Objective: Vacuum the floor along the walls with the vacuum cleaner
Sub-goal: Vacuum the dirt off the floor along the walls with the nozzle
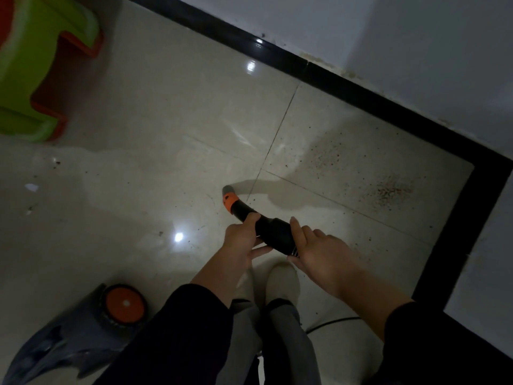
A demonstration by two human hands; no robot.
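The left hand (241,241) and right hand (323,252) are clamped side by side on the black vacuum nozzle (273,232), which is held low over the floor (166,107). Debris (394,188) is scattered near the floor's right corner. The vacuum cleaner body (77,340) is positioned at the lower left edge.

Vacuum (273,232), two hands (241,245) (324,257) (perhaps two stools (30,65) (94,48))

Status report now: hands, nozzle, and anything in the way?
Left hand and right hand both hold the nozzle. Tip near floor, apart from baseboard. Crumbs by the corner, nothing between.
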